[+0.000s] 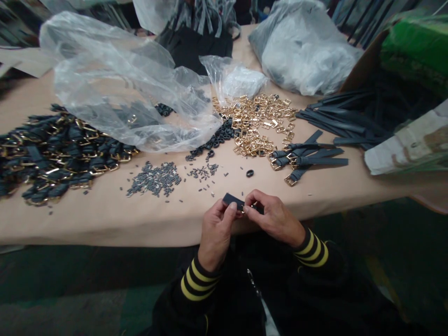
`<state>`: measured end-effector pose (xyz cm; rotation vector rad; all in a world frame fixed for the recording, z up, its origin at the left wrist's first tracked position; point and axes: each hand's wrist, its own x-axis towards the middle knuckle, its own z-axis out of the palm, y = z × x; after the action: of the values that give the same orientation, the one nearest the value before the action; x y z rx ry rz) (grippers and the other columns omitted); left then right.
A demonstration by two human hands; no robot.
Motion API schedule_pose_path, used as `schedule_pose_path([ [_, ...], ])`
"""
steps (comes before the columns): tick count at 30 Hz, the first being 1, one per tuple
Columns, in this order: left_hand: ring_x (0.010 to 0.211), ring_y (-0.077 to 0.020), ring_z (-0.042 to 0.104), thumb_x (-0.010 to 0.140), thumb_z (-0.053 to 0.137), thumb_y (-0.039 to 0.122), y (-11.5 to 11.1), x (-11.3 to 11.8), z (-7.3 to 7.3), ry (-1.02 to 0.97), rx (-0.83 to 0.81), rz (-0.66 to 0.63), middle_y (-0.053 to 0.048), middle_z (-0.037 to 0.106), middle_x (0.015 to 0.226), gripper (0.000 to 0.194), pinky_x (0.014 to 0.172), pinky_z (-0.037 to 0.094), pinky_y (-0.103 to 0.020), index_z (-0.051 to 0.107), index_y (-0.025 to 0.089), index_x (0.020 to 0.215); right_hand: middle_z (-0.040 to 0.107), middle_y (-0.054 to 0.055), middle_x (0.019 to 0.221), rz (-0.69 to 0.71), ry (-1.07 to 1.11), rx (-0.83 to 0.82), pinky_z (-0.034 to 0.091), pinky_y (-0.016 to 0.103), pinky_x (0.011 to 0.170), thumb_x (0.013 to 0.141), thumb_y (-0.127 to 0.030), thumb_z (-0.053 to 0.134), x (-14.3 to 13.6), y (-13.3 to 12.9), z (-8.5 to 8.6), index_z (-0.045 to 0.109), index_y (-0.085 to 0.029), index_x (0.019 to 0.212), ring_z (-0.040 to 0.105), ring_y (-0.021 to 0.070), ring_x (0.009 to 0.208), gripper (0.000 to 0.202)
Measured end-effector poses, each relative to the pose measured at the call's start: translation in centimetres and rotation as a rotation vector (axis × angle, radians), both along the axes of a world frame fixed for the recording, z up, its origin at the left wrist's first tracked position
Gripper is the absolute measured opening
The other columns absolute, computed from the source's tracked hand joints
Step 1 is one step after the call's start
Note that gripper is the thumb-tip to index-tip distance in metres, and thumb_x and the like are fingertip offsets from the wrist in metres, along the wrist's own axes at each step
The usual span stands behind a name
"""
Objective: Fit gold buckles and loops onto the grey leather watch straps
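Between thumb and fingers, my left hand [217,228] pinches a short dark strap [232,201] above the table's front edge. My right hand [275,215] is closed at the strap's other end, where a bit of gold metal, apparently a buckle [242,211], shows between the fingertips. Most of that buckle is hidden by the fingers. Just beyond the hands lies a single black loop [249,173]. Several dark straps with gold buckles [297,163] rest to the right of it. Small dark pieces [154,178] are scattered to the left.
A heap of buckled straps [59,154] covers the left side. Loose gold buckles [259,121] and black loops [219,137] lie in the middle, beside a clear plastic bag [133,88]. Long straps [346,114] spill out at right; a stuffed plastic bag [304,51] stands behind.
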<state>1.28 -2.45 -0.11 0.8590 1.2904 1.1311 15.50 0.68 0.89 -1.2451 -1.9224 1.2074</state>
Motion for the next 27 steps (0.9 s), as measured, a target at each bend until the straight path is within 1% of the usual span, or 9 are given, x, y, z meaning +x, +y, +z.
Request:
schedule_pose_path([
  [4,0.067,-0.0115,0.053,0.073,0.062,0.025,0.1,0.0,0.3,0.277,0.085,-0.039,0.001,0.059,0.07,0.011,0.063,0.041,-0.021,0.059,0.015,0.078,0.051,-0.003,0.065,-0.01,-0.024,0.01,0.036,0.022,0.06,0.079,-0.017,0.049,0.0,0.0,-0.1,0.051,-0.017,0.075,0.047,0.0101,0.061,0.005],
  [6,0.068,-0.012,0.052,0.073,0.062,0.024,0.1,0.0,0.3,0.315,0.116,-0.032,0.001,0.059,0.071,0.009,0.064,0.04,-0.021,0.059,0.016,0.077,0.052,-0.002,0.066,0.001,-0.015,0.009,0.036,0.023,0.061,0.079,-0.017,0.05,0.1,-0.1,0.0,0.052,-0.017,0.075,0.048,0.0104,0.061,0.004],
  [8,0.071,-0.0128,0.053,0.073,0.061,0.024,0.2,0.0,0.1,0.256,0.107,-0.027,0.0,0.058,0.072,0.009,0.066,0.041,-0.022,0.059,0.016,0.077,0.055,-0.001,0.069,0.024,0.024,-0.007,0.038,0.023,0.063,0.079,-0.017,0.051,0.3,0.0,0.1,0.053,-0.017,0.079,0.05,0.0111,0.065,0.002],
  [12,0.068,-0.0117,0.054,0.074,0.061,0.025,0.4,-0.2,-0.3,0.032,0.019,-0.033,0.002,0.057,0.07,0.012,0.066,0.044,-0.023,0.054,0.016,0.078,0.058,0.001,0.078,0.077,0.108,-0.074,0.041,0.024,0.067,0.078,-0.018,0.053,0.7,0.1,0.4,0.054,-0.017,0.088,0.053,0.0121,0.072,0.011],
  [15,0.068,-0.0108,0.056,0.072,0.063,0.023,0.5,-0.2,-0.1,-0.106,-0.028,-0.025,0.002,0.058,0.07,0.013,0.068,0.046,-0.024,0.054,0.015,0.077,0.057,0.001,0.077,0.097,0.177,-0.155,0.043,0.023,0.064,0.079,-0.018,0.052,1.0,0.3,0.1,0.054,-0.016,0.091,0.053,0.0111,0.069,0.013],
  [18,0.068,-0.0105,0.056,0.07,0.064,0.022,0.7,-0.1,0.1,-0.184,-0.057,0.0,0.002,0.058,0.07,0.014,0.069,0.047,-0.024,0.054,0.015,0.076,0.056,0.0,0.076,0.087,0.278,-0.248,0.044,0.022,0.058,0.079,-0.021,0.053,0.9,0.3,-0.5,0.052,-0.016,0.094,0.053,0.0091,0.062,0.015],
  [22,0.07,-0.0109,0.056,0.073,0.061,0.022,0.5,0.0,0.2,-0.131,-0.032,-0.018,0.001,0.058,0.073,0.011,0.07,0.048,-0.025,0.054,0.015,0.079,0.055,0.0,0.077,0.037,0.414,-0.354,0.048,0.022,0.056,0.076,-0.023,0.058,0.4,0.4,-1.1,0.048,-0.017,0.088,0.055,0.0083,0.06,0.016],
  [24,0.073,-0.0121,0.057,0.077,0.057,0.022,0.3,0.1,0.3,-0.023,0.014,-0.047,-0.001,0.059,0.077,0.01,0.072,0.047,-0.026,0.056,0.016,0.084,0.055,-0.001,0.074,0.005,0.443,-0.383,0.049,0.022,0.056,0.075,-0.024,0.06,0.2,0.5,-1.3,0.046,-0.017,0.085,0.056,0.009,0.06,0.019],
  [27,0.078,-0.013,0.057,0.079,0.053,0.021,-0.2,0.3,0.8,0.133,0.081,-0.064,-0.004,0.06,0.089,0.02,0.078,0.046,-0.026,0.058,0.017,0.098,0.056,-0.002,0.068,-0.027,0.416,-0.384,0.047,0.021,0.052,0.074,-0.028,0.06,0.3,0.8,-1.8,0.045,-0.017,0.083,0.056,0.0092,0.057,0.021],
])
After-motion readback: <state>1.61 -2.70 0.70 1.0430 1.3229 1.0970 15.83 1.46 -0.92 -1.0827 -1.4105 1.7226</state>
